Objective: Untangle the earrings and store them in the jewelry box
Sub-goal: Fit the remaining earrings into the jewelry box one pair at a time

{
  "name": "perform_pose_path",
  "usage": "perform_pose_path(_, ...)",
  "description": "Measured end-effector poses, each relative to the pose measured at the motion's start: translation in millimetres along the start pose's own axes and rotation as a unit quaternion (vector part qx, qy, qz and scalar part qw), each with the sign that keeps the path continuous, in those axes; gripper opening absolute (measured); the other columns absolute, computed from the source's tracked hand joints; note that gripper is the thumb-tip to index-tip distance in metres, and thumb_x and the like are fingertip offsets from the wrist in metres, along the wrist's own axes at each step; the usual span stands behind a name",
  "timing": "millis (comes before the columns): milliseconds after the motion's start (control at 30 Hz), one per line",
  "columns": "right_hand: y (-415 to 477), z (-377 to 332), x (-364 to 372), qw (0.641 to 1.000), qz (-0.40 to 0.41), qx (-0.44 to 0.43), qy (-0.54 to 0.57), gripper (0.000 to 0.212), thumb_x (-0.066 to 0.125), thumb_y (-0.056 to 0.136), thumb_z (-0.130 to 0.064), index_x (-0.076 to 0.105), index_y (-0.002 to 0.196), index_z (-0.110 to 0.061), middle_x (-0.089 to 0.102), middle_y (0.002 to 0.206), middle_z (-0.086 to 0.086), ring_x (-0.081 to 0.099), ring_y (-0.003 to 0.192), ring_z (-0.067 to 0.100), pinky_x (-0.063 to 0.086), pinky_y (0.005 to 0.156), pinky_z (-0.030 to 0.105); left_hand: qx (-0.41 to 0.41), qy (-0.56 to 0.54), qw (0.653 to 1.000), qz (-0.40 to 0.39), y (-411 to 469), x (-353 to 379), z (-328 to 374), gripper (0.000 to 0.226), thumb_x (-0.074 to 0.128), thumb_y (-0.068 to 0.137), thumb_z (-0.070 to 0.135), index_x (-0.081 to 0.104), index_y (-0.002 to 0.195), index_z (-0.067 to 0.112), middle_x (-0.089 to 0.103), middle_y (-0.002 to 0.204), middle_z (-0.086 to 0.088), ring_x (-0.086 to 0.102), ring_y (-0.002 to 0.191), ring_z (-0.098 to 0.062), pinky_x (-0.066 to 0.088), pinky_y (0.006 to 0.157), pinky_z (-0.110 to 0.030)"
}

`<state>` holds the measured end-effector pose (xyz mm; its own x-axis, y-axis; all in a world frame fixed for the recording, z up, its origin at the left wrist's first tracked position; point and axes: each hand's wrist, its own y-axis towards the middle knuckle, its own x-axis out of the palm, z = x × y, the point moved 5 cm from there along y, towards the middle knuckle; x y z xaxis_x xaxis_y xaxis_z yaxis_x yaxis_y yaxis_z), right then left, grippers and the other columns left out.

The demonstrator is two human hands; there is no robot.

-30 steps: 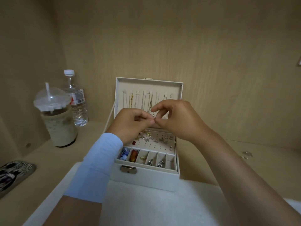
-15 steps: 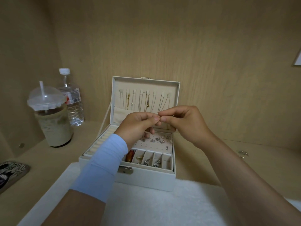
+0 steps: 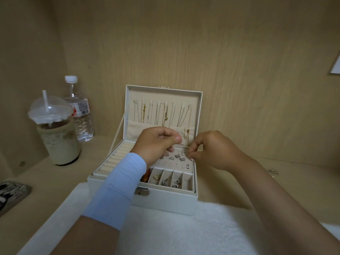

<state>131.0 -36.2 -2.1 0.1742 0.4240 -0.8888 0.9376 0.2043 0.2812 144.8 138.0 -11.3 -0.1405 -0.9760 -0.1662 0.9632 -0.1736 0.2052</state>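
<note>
One wooden surface (image 3: 230,184) runs under everything, with a white fuzzy mat (image 3: 184,232) at 6 o'clock, nearest you. Your jewelry box (image 3: 165,203) sits dead centre, its front edge on the mat and its lid (image 3: 163,96) upright at 12 with necklaces (image 3: 163,115) hanging inside.

Your left hand (image 3: 156,142), pale blue sleeve (image 3: 117,188) on the forearm, hovers over the box's middle. Its fingers are curled and the thumb is pressed to the forefinger; you can't tell what it grips, if anything. Your right hand (image 3: 215,150) comes in from 3 o'clock, fingertips (image 3: 189,155) pinched together right at the perforated stud panel. Anything between them is too small to make out.

An iced drink cup (image 3: 57,137) with a dome lid and straw stands at 9 o'clock of the box. A water bottle (image 3: 81,115) is just behind it at about 10. A phone (image 3: 12,194) lies at 8, cut by the frame edge.

Several silver earrings (image 3: 177,157) sit on the stud panel between your hands. Small divided compartments (image 3: 171,179) in front of the panel hold rings. A few loose earrings (image 3: 273,171) lie on the wood at 3 o'clock, well apart from the box.
</note>
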Motion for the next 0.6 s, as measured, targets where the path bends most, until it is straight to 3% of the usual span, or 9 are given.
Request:
perform_pose_path(167, -1.2, -7.0, 0.3, 0.999, 0.004, -0.011, -0.033, 0.005, 0.08, 0.082, -0.031, 0.076, 0.079, -0.03, 0.07, 0.086, -0.017, 0.063, 0.084, -0.001, 0.052, 0.077, 0.026, 0.012, 0.01, 1.0, 0.002, 0.7, -0.3, 0.1, 0.004, 0.074, 0.086, 0.017, 0.072, 0.084, 0.02, 0.064, 0.057, 0.012, 0.056, 0.051, -0.003, 0.045, 0.05, -0.017)
perform_pose_path(367, -0.7, -5.8, 1.1, 1.0, 0.007, -0.013, -0.025, 0.006, 0.079, 0.082, -0.031, 0.076, 0.078, -0.029, 0.071, 0.084, -0.017, 0.063, 0.083, -0.001, 0.054, 0.078, 0.029, 0.007, 0.009, 1.0, 0.002, -0.2, -1.2, 0.2, 0.002, 0.07, 0.089, 0.018, 0.072, 0.088, 0.019, 0.074, 0.078, 0.006, 0.058, 0.057, -0.007, 0.045, 0.052, -0.018)
perform_pose_path(600, 1.7, -3.2, 2.2, 0.999, -0.043, -0.025, -0.021, 0.008, 0.075, 0.087, -0.035, 0.078, 0.082, -0.03, 0.07, 0.085, -0.019, 0.061, 0.081, -0.002, 0.052, 0.078, 0.028, 0.006, 0.017, 1.0, 0.0, -0.4, -2.4, -0.4, 0.004, 0.07, 0.089, 0.018, 0.074, 0.09, 0.018, 0.076, 0.081, 0.005, 0.059, 0.06, -0.007, 0.045, 0.053, -0.015)
